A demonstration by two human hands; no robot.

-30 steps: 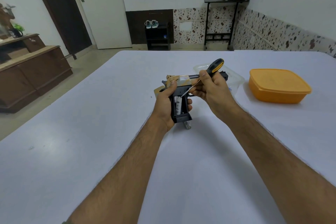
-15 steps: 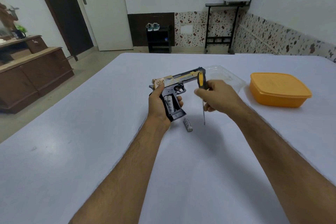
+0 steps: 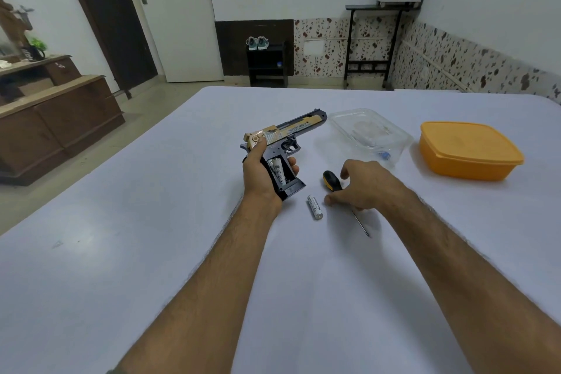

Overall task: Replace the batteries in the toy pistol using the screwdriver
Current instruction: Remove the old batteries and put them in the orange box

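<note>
Writing on the toy pistol (image 3: 282, 143) slide is too blurred to read. The left hand (image 3: 261, 170) grips its handle mid-tabletop (image 3: 151, 252), barrel toward the far right corner. Right hand (image 3: 361, 185), fingers loosely spread, hovers over the lying screwdriver (image 3: 331, 181); a loose battery (image 3: 314, 206) lies between

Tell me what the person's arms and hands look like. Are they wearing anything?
Both arms are bare from near the elbow down, with short dark hair on the forearms. The left hand and the right hand wear no gloves, rings, watch or bracelets that I can see. No clear sleeve shows; only a tiny dark bit sits at the bottom edge by the left arm, too small to tell.
</note>
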